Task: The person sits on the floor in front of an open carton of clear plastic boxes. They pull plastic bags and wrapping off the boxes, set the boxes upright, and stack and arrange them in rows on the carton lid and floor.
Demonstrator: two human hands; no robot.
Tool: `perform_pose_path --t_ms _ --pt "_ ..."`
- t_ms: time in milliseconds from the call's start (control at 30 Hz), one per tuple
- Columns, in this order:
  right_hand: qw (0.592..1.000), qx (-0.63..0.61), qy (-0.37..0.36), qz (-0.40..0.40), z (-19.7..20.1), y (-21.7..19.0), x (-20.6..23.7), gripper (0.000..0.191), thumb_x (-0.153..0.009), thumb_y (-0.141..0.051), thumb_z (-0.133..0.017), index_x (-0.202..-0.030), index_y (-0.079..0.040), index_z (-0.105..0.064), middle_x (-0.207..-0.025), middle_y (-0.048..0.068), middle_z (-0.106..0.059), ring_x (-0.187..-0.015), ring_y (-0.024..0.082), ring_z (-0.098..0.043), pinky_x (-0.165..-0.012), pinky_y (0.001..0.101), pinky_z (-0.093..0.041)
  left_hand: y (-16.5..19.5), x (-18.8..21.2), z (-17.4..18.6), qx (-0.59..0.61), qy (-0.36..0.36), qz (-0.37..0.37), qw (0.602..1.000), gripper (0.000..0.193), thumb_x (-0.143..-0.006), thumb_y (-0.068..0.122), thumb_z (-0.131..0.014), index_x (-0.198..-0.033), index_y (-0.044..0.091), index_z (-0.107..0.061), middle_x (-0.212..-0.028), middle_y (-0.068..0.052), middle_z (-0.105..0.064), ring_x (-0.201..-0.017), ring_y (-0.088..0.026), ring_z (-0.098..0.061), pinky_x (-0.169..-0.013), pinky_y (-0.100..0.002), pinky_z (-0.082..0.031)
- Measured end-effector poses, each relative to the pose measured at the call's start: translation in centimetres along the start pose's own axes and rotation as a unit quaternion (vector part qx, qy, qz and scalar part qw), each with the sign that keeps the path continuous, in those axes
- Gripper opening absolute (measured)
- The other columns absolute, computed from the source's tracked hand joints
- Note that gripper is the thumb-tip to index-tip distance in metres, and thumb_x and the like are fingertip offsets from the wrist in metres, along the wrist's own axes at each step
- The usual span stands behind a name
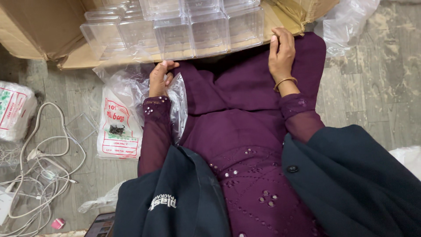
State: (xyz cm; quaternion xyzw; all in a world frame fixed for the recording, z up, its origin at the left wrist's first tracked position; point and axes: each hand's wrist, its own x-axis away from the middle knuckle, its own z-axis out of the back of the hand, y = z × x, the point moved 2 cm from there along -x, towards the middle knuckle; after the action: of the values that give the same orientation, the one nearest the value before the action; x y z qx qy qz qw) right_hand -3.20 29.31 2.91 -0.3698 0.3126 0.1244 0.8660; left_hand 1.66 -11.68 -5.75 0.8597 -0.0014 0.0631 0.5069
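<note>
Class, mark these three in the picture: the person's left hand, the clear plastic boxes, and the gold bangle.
left hand (160,79), head view, on the back of the hand.
clear plastic boxes (210,33), head view, on a front box's wall.
gold bangle (285,81), head view, on the band at the right wrist.

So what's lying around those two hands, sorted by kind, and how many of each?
Stack of clear plastic boxes: 1
Brown cardboard cartons: 1
Printed packs of plastic bags: 2
Tangle of white cables: 1
Hands, left and right: 2
Total: 7

cardboard box top-L, brown | clear boxes | white/red bags pkg L floor
</note>
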Motion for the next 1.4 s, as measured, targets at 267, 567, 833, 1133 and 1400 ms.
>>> perform_pose_path --t_ms 267,567,833,1133,1400 --pt "1.0 0.015 -0.022 0.015 -0.3 0.0 0.1 0.019 -0.102 -0.004 -0.062 -0.121 0.0 -0.067 -0.133 0.017 -0.061 -0.135 0.038 -0.054 -0.115 0.0461 -0.045 -0.1 -0.5 0.1 -0.023 -0.028 -0.006 0.999 0.032 -0.105 0.027 -0.063 -0.122 0.0 -0.065 -0.104 -0.011 -0.074 -0.054 -0.004 -0.038 -0.051 -0.02 -0.03" --pt "0.999 0.024 -0.032 0.009 -0.8 0.8 0.7 0.036 -0.087 0.013 -0.061 -0.119 0.001 -0.072 -0.137 0.016 -0.058 -0.14 0.038 -0.052 -0.115 0.0433 -0.047 0.3 -0.4 -0.4 -0.016 0.069 -0.052 0.996 0.046 -0.11 0.041 -0.044 -0.109 0.0 -0.064 -0.074 -0.011 -0.071 -0.045 -0.007 -0.036 -0.043 -0.022 -0.027" --pt "0.996 0.051 -0.071 0.02 -1.0 2.2 1.3 0.032 -0.091 0.004 -0.077 -0.123 0.004 -0.073 -0.148 0.02 -0.057 -0.142 0.039 -0.049 -0.118 0.0437 -0.042 -0.1 -0.8 -0.1 -0.049 0.154 -0.036 0.986 0.039 -0.109 0.035 -0.052 -0.084 0.007 -0.062 -0.052 -0.004 -0.054 -0.037 -0.01 -0.036 -0.035 -0.028 -0.025" --pt "0.99 0.094 -0.103 -0.008 -1.4 3.0 1.7 0.035 -0.087 -0.004 -0.084 -0.12 0.003 -0.074 -0.142 0.021 -0.06 -0.137 0.04 -0.052 -0.114 0.0439 -0.044 0.1 -0.7 0.0 -0.091 0.138 0.01 0.986 0.035 -0.108 0.025 -0.053 -0.079 0.007 -0.063 -0.058 -0.003 -0.059 -0.041 -0.01 -0.04 -0.039 -0.028 -0.026" --pt "0.991 0.099 -0.09 0.009 -1.3 2.4 1.7 0.033 -0.089 -0.002 -0.081 -0.12 0.005 -0.072 -0.14 0.021 -0.06 -0.136 0.04 -0.052 -0.113 0.0441 -0.044 -0.1 -0.9 0.9 -0.087 0.088 0.01 0.992 0.043 -0.11 0.029 -0.051 -0.075 0.007 -0.059 -0.058 -0.003 -0.058 -0.041 -0.009 -0.039 -0.04 -0.028 -0.028"
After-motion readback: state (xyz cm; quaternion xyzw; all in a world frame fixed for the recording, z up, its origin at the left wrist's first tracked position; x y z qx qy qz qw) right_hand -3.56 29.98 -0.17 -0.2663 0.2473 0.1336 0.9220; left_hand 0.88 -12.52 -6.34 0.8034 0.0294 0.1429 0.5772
